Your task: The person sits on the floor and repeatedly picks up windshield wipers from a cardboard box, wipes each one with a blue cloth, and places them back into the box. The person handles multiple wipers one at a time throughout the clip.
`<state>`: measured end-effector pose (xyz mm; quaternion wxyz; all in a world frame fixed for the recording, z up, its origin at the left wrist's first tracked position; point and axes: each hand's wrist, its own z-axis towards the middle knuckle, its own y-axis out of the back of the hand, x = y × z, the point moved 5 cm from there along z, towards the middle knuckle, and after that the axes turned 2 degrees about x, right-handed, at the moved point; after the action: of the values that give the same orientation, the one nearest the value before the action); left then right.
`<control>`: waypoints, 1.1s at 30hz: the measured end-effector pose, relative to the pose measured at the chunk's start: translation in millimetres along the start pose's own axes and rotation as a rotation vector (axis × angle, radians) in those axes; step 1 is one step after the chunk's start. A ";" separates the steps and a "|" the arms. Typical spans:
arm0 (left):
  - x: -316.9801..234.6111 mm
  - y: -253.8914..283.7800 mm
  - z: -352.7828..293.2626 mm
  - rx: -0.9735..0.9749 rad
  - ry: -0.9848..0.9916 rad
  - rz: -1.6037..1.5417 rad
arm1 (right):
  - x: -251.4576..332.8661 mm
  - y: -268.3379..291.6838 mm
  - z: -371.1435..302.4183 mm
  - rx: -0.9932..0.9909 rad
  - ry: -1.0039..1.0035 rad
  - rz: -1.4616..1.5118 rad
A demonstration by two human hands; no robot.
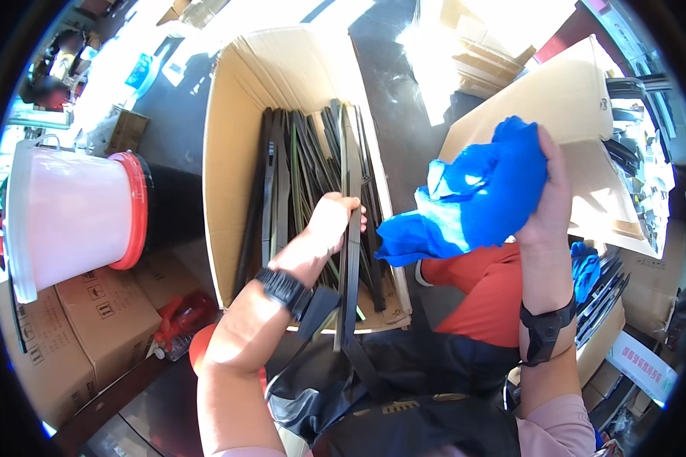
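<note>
My left hand point(330, 219) is closed round long, flat black strips point(351, 171), which look like wiper blades. They stand nearly upright at the near right side of a tall open cardboard box point(227, 160). Several more dark strips point(300, 164) lean inside that box, left of the hand. To the right of the box, my right hand point(550, 202) grips a crumpled blue cloth point(484, 194) held up in the air. The cloth hides most of its fingers.
A white bucket point(76, 206) with a red rim lies at the left above cardboard cartons point(103, 316). Another open cardboard box point(537, 99) stands at the right. Beside my right forearm are more dark strips point(606, 293) and another blue cloth point(585, 270).
</note>
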<state>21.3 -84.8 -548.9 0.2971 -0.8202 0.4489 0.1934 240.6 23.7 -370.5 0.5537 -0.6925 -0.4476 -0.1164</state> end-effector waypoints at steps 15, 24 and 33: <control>3.9 -59.7 -194.3 0.140 -0.708 0.231 | -89.7 -62.4 -53.5 0.275 0.644 -0.943; 34.4 -74.5 -249.1 0.355 -0.753 0.567 | -34.4 -35.9 -5.3 0.164 0.126 -0.024; -34.1 3.2 -203.2 -0.195 -0.604 0.566 | -70.4 -43.9 -38.4 0.427 -0.065 -0.409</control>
<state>11.0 -199.3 -377.9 0.2715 -0.5953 0.5289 0.5405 180.3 -44.8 -373.8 0.6374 -0.4591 -0.6096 -0.1065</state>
